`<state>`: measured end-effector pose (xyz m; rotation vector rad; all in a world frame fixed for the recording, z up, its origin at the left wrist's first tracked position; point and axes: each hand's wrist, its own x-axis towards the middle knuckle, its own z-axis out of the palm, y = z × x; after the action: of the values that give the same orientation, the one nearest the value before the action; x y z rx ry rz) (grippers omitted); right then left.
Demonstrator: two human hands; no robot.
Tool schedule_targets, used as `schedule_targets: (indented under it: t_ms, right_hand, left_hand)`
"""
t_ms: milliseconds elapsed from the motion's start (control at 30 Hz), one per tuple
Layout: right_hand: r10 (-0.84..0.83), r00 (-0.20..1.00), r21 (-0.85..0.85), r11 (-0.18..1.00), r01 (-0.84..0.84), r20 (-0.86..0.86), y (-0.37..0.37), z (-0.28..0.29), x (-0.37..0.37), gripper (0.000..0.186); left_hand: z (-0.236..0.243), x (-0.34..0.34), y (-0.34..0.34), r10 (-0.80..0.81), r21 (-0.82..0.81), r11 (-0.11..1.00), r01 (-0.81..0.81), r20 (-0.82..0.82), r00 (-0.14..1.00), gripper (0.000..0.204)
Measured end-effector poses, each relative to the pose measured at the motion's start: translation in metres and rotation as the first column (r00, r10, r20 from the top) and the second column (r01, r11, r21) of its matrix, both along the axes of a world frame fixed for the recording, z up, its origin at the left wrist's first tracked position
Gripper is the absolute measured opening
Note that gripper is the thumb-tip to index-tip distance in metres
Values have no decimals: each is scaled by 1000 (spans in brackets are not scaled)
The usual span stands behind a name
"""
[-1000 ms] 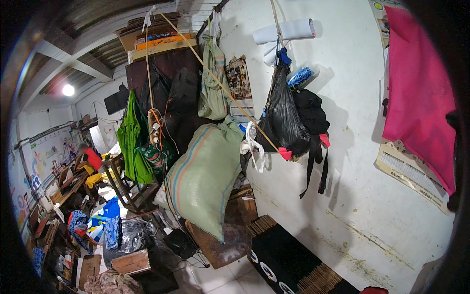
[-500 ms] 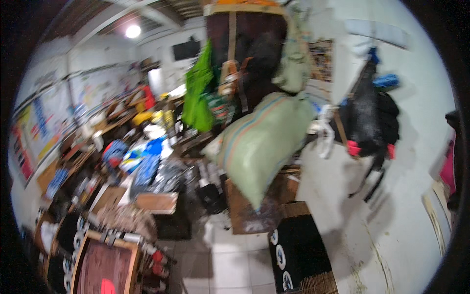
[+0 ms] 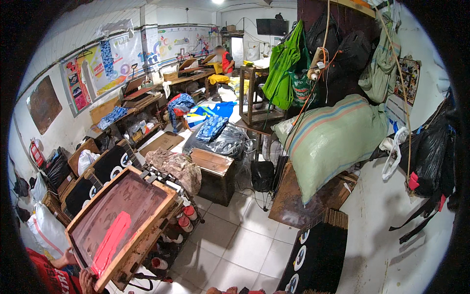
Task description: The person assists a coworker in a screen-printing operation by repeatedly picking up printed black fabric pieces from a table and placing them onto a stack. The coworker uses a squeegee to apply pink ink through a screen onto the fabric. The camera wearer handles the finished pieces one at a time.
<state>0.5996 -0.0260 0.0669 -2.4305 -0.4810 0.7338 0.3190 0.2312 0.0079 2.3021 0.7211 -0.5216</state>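
Bright ceiling lamp (image 3: 218,1), soft shadows at right, dark fisheye edges

The frame (image 3: 142,234) is wood, worn and stained; its mesh (image 3: 139,198) is smooth, with a faint sheen; the red ink (image 3: 112,241) on it appears wet and glossy. The large sack (image 3: 333,142) appears to be woven plastic, with a low sheen; the hanging black bag (image 3: 428,152) is thin, wrinkled, glossy plastic; the bundled cloth (image 3: 174,169) is matt and crumpled; the floor tiles (image 3: 249,245) are smooth and reflective; the box top (image 3: 212,160) is scuffed wood.
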Motion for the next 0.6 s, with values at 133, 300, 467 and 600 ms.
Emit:
schedule_targets:
  t_ms: [133,300,467,600]
  right_hand:
    - [19,999,-10,1000,-19,-34,-6,-13,-7,19]
    - [25,997,-14,1000,-26,-77,-12,-26,-12,19]
    - [34,992,-29,999,-38,-120,-20,-42,-18,19]
    - [42,988,-51,997,-50,-149,-27,-56,-25,20]
  left_hand:
    - [3,3,-6,53,-20,998,-54,-16,998,23]
    - [9,1,-12,105,-39,994,-106,-32,994,24]
    - [15,2,-12,156,-53,986,-158,-40,987,24]
    - [19,1,-13,204,-69,976,-206,-40,978,25]
